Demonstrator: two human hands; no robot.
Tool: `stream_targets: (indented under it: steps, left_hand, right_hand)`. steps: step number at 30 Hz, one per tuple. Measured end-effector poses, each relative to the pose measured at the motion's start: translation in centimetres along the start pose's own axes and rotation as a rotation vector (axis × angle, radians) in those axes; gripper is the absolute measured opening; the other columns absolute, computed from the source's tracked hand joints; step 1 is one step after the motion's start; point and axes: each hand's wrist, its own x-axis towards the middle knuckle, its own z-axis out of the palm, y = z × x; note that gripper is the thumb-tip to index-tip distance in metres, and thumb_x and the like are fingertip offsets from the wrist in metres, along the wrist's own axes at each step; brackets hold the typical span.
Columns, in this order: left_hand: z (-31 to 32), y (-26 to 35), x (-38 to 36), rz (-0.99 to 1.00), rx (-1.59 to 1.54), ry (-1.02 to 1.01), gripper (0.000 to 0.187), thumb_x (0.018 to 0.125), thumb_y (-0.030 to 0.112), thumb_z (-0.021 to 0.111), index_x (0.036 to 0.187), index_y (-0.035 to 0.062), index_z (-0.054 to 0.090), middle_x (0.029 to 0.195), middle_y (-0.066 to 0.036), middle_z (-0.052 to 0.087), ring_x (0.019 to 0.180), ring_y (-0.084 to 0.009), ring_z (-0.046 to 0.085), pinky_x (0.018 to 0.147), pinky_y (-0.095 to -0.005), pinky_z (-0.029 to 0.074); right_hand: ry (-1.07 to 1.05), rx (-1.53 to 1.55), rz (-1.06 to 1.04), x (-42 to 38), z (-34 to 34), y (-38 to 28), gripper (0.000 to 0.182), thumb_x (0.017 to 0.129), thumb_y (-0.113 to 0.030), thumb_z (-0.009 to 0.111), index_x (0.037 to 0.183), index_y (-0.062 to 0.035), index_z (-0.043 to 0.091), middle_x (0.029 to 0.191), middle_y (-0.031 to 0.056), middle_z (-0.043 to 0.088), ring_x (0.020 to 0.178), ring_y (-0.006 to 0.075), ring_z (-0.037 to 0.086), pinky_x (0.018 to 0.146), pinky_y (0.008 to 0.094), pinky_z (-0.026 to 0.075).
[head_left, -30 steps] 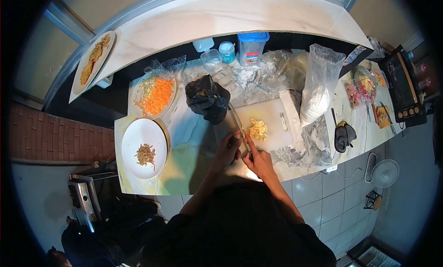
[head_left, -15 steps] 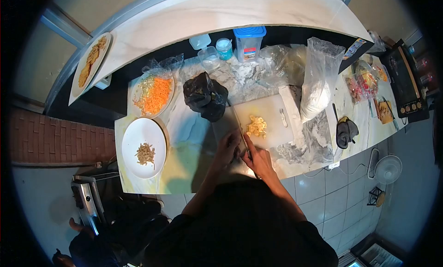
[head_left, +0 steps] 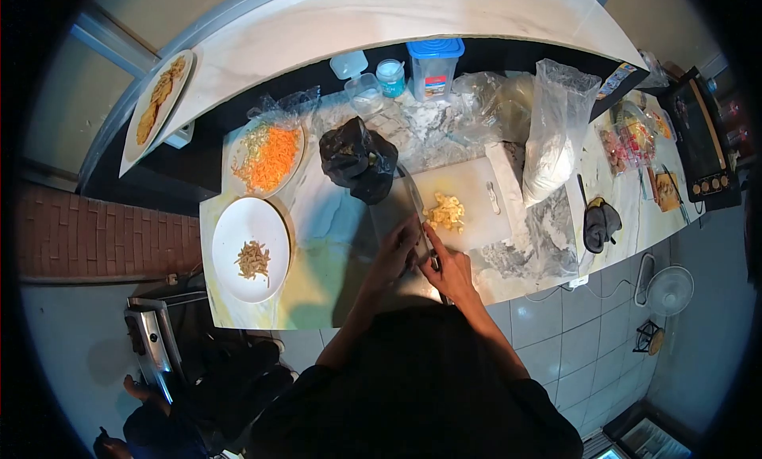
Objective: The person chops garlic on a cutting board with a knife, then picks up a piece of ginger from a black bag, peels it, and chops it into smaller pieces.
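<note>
My right hand (head_left: pixel 450 268) is closed round the handle of a kitchen knife (head_left: pixel 416 195). The blade points away from me across the left part of a white cutting board (head_left: pixel 476 177). Against the blade's left side is my left hand (head_left: pixel 399 248), its fingers curled in shadow; whatever they grip is hidden. To the right of the blade lies a small heap of pale yellow chopped pieces (head_left: pixel 446 211). A small white-handled tool (head_left: pixel 493 197), perhaps a peeler, rests near the board's right edge. A black plastic bag (head_left: pixel 357 157) sits just beyond the board.
Left are a white plate with brownish shreds (head_left: pixel 226 252) and a plate of shredded orange vegetable (head_left: pixel 270 161). Behind stand a blue-lidded container (head_left: pixel 435 70) and a bag of white powder (head_left: pixel 552 149). A dark pouch (head_left: pixel 601 225) lies right. Another person (head_left: pixel 214 395) is at lower left.
The view has shifted slightly, so the counter items sit a little further right. The knife blade shows more of its flat side; both hands stay at nearly the same place.
</note>
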Motion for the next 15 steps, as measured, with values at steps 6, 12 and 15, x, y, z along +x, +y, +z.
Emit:
stream_targets:
  steps: [6, 12, 15]
  left_hand:
    - [-0.4, 0.3, -0.1, -0.009, 0.000, 0.001, 0.041, 0.094, 0.012, 0.047, 0.134, 0.0047, 0.037, 0.083, -0.003, 0.046, 0.050, -0.0064, 0.046, 0.041, -0.0208, 0.039]
    - [-0.5, 0.1, 0.0, 0.032, 0.014, 0.008, 0.040, 0.094, 0.011, 0.047, 0.133, 0.0036, 0.038, 0.082, -0.003, 0.046, 0.049, -0.0066, 0.046, 0.041, -0.0207, 0.039]
    - [-0.6, 0.2, 0.1, 0.036, 0.023, -0.004, 0.040, 0.094, 0.011, 0.047, 0.133, 0.0034, 0.038, 0.081, -0.003, 0.046, 0.048, -0.0066, 0.046, 0.041, -0.0206, 0.039]
  right_hand:
    - [0.016, 0.040, -0.013, 0.1, 0.3, 0.7, 0.076, 0.070, -0.012, 0.060, 0.140, -0.0104, 0.031, 0.065, 0.0146, 0.062, 0.053, 0.0320, 0.060, 0.054, 0.0401, 0.049]
    - [0.023, 0.078, 0.000, 0.4, -0.3, -0.2, 0.073, 0.071, -0.012, 0.061, 0.137, -0.0057, 0.033, 0.060, 0.0148, 0.059, 0.052, 0.0315, 0.060, 0.052, 0.0395, 0.048]
    - [-0.005, 0.127, 0.063, 0.1, -0.1, 0.1, 0.066, 0.070, -0.013, 0.062, 0.131, -0.0049, 0.039, 0.062, 0.0128, 0.061, 0.050, 0.0305, 0.058, 0.051, 0.0402, 0.047]
